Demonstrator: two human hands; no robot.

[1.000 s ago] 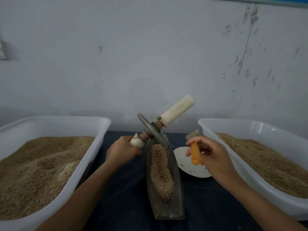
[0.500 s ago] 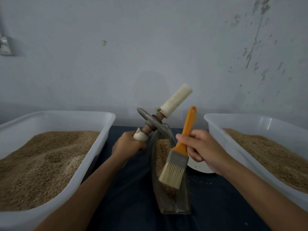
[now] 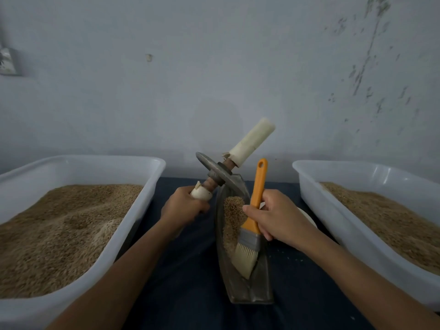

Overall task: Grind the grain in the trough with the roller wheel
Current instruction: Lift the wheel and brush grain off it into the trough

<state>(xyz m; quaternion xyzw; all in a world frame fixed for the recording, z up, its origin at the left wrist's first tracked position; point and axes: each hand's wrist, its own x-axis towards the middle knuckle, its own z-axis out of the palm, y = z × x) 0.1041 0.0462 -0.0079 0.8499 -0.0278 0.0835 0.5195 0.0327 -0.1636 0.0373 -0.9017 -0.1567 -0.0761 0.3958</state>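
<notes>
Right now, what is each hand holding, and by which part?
Left hand grips the roller wheel by its near handle; right hand holds the brush by its orange handle.

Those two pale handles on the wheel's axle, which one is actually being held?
The lower handle, on the person's left. The left hand grips it, while the upper handle sticks up bare toward the wall. The right hand holds the orange brush instead.

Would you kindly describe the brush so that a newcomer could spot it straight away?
Between the two white tubs of grain lies a narrow metal trough on the dark cloth. The brush is over it, gripped by the right hand, bristles down in the trough. It alone has an orange handle.
</notes>
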